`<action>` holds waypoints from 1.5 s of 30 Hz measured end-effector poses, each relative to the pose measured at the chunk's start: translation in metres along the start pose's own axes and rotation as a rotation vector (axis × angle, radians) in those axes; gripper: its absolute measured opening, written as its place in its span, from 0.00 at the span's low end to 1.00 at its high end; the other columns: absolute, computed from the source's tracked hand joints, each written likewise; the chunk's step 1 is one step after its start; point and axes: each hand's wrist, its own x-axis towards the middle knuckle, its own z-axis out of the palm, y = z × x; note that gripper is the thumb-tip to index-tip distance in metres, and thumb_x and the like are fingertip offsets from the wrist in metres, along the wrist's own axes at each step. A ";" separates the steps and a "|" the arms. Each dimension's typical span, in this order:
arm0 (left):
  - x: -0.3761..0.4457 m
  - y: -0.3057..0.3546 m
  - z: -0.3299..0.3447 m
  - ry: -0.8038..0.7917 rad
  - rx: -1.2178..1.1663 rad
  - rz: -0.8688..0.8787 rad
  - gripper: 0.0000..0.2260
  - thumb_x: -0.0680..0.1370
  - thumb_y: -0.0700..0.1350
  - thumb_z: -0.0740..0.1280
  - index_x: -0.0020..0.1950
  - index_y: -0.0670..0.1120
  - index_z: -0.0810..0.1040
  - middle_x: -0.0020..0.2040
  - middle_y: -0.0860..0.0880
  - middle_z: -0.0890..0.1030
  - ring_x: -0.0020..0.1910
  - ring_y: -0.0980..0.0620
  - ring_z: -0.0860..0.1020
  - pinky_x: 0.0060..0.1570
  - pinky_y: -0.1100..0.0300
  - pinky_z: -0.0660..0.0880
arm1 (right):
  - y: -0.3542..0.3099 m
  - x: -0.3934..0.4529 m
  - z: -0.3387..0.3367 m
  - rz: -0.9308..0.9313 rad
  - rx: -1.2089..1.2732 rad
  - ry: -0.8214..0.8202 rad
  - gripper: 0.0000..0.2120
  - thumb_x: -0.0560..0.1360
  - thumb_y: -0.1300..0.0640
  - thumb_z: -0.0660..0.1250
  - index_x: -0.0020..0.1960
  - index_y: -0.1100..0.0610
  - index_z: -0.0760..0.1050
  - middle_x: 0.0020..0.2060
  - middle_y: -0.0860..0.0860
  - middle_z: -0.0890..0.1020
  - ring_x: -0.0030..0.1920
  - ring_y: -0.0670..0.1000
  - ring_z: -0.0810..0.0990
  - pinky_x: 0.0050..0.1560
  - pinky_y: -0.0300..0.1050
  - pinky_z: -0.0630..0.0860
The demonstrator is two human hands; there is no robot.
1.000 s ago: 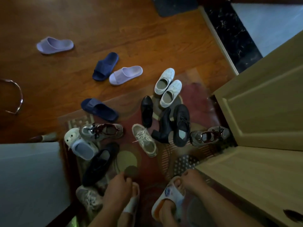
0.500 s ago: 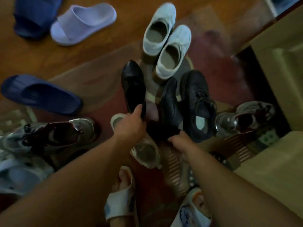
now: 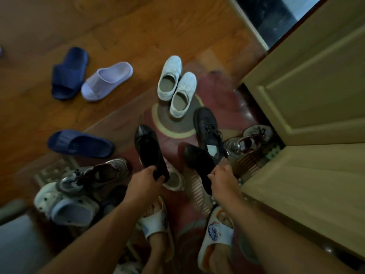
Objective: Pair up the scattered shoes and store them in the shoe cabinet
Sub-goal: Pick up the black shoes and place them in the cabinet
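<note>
Hands grasp two black heeled shoes: left hand (image 3: pixel 143 181) holds one (image 3: pixel 150 153), right hand (image 3: pixel 224 178) the other (image 3: pixel 199 165); two white sneakers (image 3: pixel 176 86) sit paired beyond.

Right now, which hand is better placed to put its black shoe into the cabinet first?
Probably the right hand. It holds the black heeled shoe right beside the open cabinet door, while the left hand holds the black flat shoe farther away.

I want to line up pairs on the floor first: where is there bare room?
Bare wooden floor lies beyond the navy slide, lilac slide and white sneakers. The rug near both hands is crowded with shoes.
</note>
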 end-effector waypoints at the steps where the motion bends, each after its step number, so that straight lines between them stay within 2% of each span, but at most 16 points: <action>1: -0.018 0.000 -0.002 -0.021 0.003 -0.005 0.07 0.78 0.53 0.68 0.44 0.53 0.72 0.38 0.52 0.76 0.44 0.45 0.81 0.36 0.56 0.71 | 0.003 -0.015 -0.002 0.001 -0.043 0.006 0.10 0.84 0.53 0.59 0.58 0.59 0.71 0.59 0.56 0.69 0.42 0.54 0.71 0.44 0.46 0.68; 4: -0.070 0.000 0.005 -0.048 0.034 -0.031 0.09 0.77 0.55 0.69 0.44 0.53 0.73 0.40 0.50 0.79 0.43 0.46 0.80 0.38 0.55 0.76 | 0.022 -0.064 0.004 -0.044 -0.096 0.021 0.10 0.83 0.54 0.62 0.59 0.59 0.73 0.58 0.56 0.70 0.45 0.54 0.77 0.45 0.45 0.71; 7: -0.121 0.009 0.032 -0.126 0.075 -0.042 0.09 0.77 0.56 0.69 0.47 0.54 0.72 0.40 0.52 0.77 0.43 0.48 0.80 0.34 0.58 0.72 | 0.055 -0.110 0.015 -0.078 -0.108 -0.157 0.09 0.83 0.56 0.59 0.59 0.57 0.74 0.60 0.54 0.69 0.53 0.56 0.78 0.55 0.48 0.75; 9: -0.149 0.015 0.054 -0.186 0.127 -0.029 0.10 0.77 0.56 0.69 0.49 0.52 0.74 0.43 0.50 0.79 0.45 0.48 0.81 0.34 0.61 0.70 | 0.079 -0.138 0.020 -0.093 -0.078 -0.213 0.11 0.83 0.50 0.58 0.56 0.56 0.74 0.57 0.55 0.71 0.53 0.58 0.77 0.53 0.48 0.73; 12: -0.188 0.028 0.091 -0.292 0.246 0.000 0.11 0.76 0.57 0.68 0.49 0.52 0.73 0.51 0.47 0.81 0.51 0.45 0.81 0.43 0.58 0.72 | 0.123 -0.178 0.024 -0.071 0.051 -0.271 0.14 0.81 0.45 0.63 0.53 0.56 0.74 0.55 0.55 0.72 0.52 0.58 0.77 0.51 0.46 0.72; 14: -0.216 0.044 0.121 -0.339 0.257 -0.012 0.10 0.75 0.57 0.68 0.47 0.53 0.72 0.49 0.50 0.80 0.51 0.46 0.80 0.47 0.56 0.74 | 0.163 -0.201 0.024 -0.087 0.103 -0.340 0.12 0.78 0.47 0.68 0.54 0.54 0.74 0.56 0.54 0.72 0.54 0.56 0.76 0.52 0.42 0.71; 17: -0.255 0.065 0.164 -0.354 0.343 0.023 0.09 0.75 0.54 0.68 0.51 0.52 0.76 0.47 0.52 0.80 0.51 0.48 0.80 0.43 0.58 0.68 | 0.227 -0.229 0.027 -0.084 0.143 -0.407 0.15 0.75 0.53 0.72 0.59 0.55 0.74 0.57 0.54 0.71 0.56 0.54 0.75 0.55 0.40 0.71; 21: -0.293 0.078 0.218 -0.325 0.325 0.058 0.09 0.74 0.49 0.69 0.52 0.48 0.78 0.52 0.48 0.82 0.53 0.47 0.81 0.41 0.59 0.70 | 0.290 -0.258 0.026 -0.021 0.259 -0.432 0.09 0.77 0.59 0.69 0.53 0.51 0.71 0.56 0.53 0.66 0.53 0.54 0.74 0.59 0.45 0.74; 23: -0.298 0.082 0.242 -0.335 0.311 0.084 0.09 0.73 0.49 0.69 0.52 0.48 0.78 0.52 0.47 0.81 0.52 0.46 0.80 0.42 0.58 0.71 | 0.314 -0.255 0.025 0.023 0.283 -0.403 0.10 0.78 0.60 0.69 0.52 0.49 0.70 0.56 0.52 0.65 0.53 0.54 0.74 0.58 0.46 0.74; 27: -0.265 0.075 0.273 -0.350 0.364 0.213 0.13 0.73 0.52 0.69 0.57 0.52 0.77 0.54 0.50 0.77 0.54 0.47 0.79 0.47 0.57 0.73 | 0.344 -0.217 0.033 0.133 0.370 -0.289 0.09 0.77 0.61 0.70 0.50 0.53 0.71 0.59 0.57 0.73 0.54 0.56 0.77 0.46 0.40 0.70; 31: -0.217 0.066 0.295 -0.327 0.449 0.382 0.12 0.74 0.51 0.68 0.56 0.52 0.78 0.53 0.49 0.77 0.51 0.45 0.80 0.46 0.56 0.72 | 0.361 -0.170 0.045 0.179 0.378 -0.182 0.06 0.78 0.61 0.69 0.52 0.59 0.73 0.52 0.55 0.76 0.48 0.52 0.75 0.36 0.36 0.67; 33: -0.191 0.074 0.302 -0.302 0.498 0.451 0.09 0.75 0.50 0.67 0.54 0.50 0.78 0.53 0.48 0.78 0.51 0.45 0.80 0.44 0.56 0.71 | 0.361 -0.145 0.044 0.171 0.346 -0.147 0.09 0.79 0.58 0.68 0.56 0.61 0.75 0.52 0.56 0.77 0.50 0.53 0.77 0.39 0.38 0.68; 36: -0.161 0.093 0.306 -0.244 0.544 0.504 0.09 0.76 0.49 0.67 0.54 0.49 0.78 0.53 0.47 0.81 0.51 0.45 0.81 0.44 0.55 0.73 | 0.351 -0.114 0.035 0.173 0.336 -0.047 0.17 0.79 0.54 0.69 0.63 0.62 0.75 0.61 0.59 0.79 0.61 0.58 0.79 0.55 0.44 0.74; 38: -0.158 0.104 0.313 -0.194 0.555 0.565 0.08 0.75 0.49 0.68 0.53 0.50 0.79 0.52 0.47 0.82 0.51 0.45 0.82 0.41 0.58 0.71 | 0.345 -0.106 0.031 0.186 0.344 0.005 0.19 0.77 0.52 0.71 0.64 0.61 0.76 0.61 0.60 0.80 0.60 0.59 0.80 0.60 0.49 0.76; 41: -0.167 0.120 0.317 -0.147 0.531 0.597 0.06 0.75 0.48 0.68 0.51 0.50 0.78 0.51 0.46 0.82 0.50 0.45 0.81 0.41 0.59 0.71 | 0.340 -0.115 0.023 0.167 0.398 0.099 0.19 0.75 0.51 0.72 0.62 0.60 0.77 0.57 0.60 0.82 0.56 0.60 0.83 0.58 0.55 0.80; 45: -0.204 0.126 0.314 -0.104 0.482 0.614 0.11 0.75 0.45 0.69 0.57 0.48 0.78 0.55 0.45 0.81 0.56 0.44 0.80 0.49 0.57 0.74 | 0.338 -0.166 0.009 0.131 0.313 0.169 0.19 0.77 0.52 0.70 0.64 0.60 0.76 0.59 0.60 0.81 0.59 0.60 0.81 0.59 0.54 0.80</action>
